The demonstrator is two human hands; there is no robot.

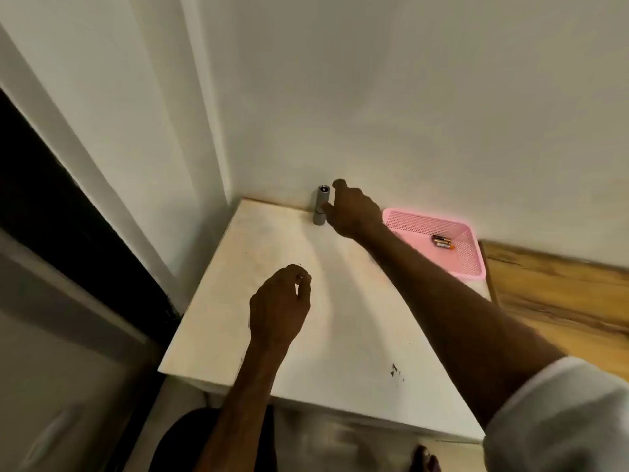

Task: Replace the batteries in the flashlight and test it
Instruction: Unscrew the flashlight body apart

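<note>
Just starting: R hand (354, 212) fingers open beside upright flashlight (320, 201), no grip yet. L hand (279, 308) curled, contents unclear. Batteries (442, 242) in basket (408, 221).

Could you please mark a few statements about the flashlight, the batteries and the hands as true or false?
1. The flashlight stands upright by the wall. True.
2. The batteries lie on the bare table. False: they lie in the pink basket.
3. The right hand reaches to the flashlight. True.
4. The left hand rests in the basket. False: it is over the table, apart from the basket.
</note>
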